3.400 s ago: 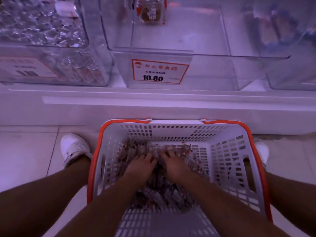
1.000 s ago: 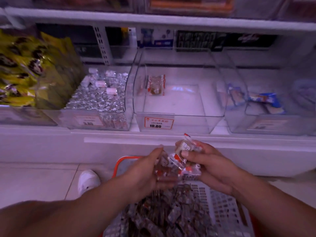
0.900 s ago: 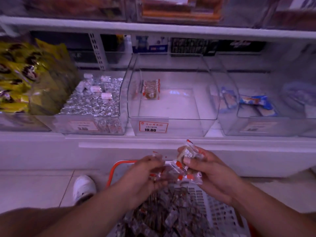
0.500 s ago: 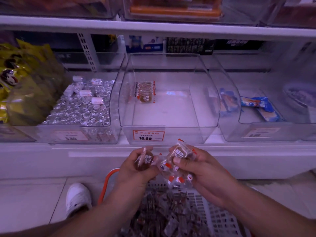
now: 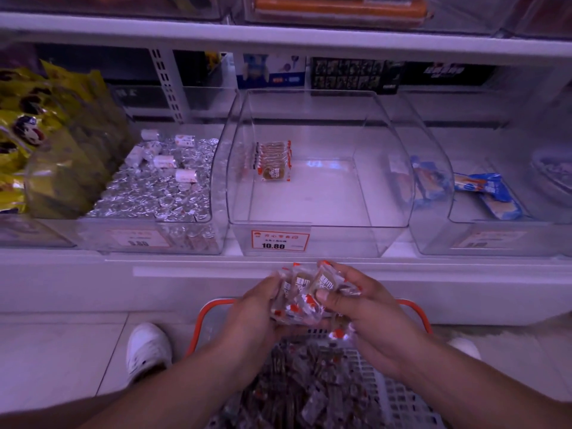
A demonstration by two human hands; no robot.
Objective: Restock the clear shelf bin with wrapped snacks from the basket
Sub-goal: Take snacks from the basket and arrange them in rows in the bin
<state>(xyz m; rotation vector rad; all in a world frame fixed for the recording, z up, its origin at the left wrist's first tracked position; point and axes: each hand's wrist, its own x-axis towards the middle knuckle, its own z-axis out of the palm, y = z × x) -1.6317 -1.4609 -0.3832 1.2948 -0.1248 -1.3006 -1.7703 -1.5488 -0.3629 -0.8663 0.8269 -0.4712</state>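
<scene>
Both my hands hold one bunch of clear-wrapped snacks (image 5: pixel 305 292) with red-and-white ends, just above the basket. My left hand (image 5: pixel 255 311) grips the bunch from the left; my right hand (image 5: pixel 365 308) grips it from the right, thumb on top. Below them the white basket with an orange rim (image 5: pixel 411 308) holds a heap of the same snacks (image 5: pixel 309 388). Straight ahead on the shelf stands the clear bin (image 5: pixel 383 181) with a 10.80 price tag (image 5: pixel 280 241). It holds only a short row of wrapped snacks (image 5: pixel 274 162) at its back left.
A bin of silver foil sweets (image 5: pixel 154 187) stands left of the clear bin, with yellow packets (image 5: pixel 37 137) further left. A bin with blue-wrapped bars (image 5: pixel 486 193) is on the right. An upper shelf edge (image 5: pixel 278 38) overhangs. My white shoe (image 5: pixel 148 351) is on the tiled floor.
My hands lifted out of the basket with a bunch of snacks and have drawn together, gathering the packets into one cluster. The view has tilted up to the shelf bins.
</scene>
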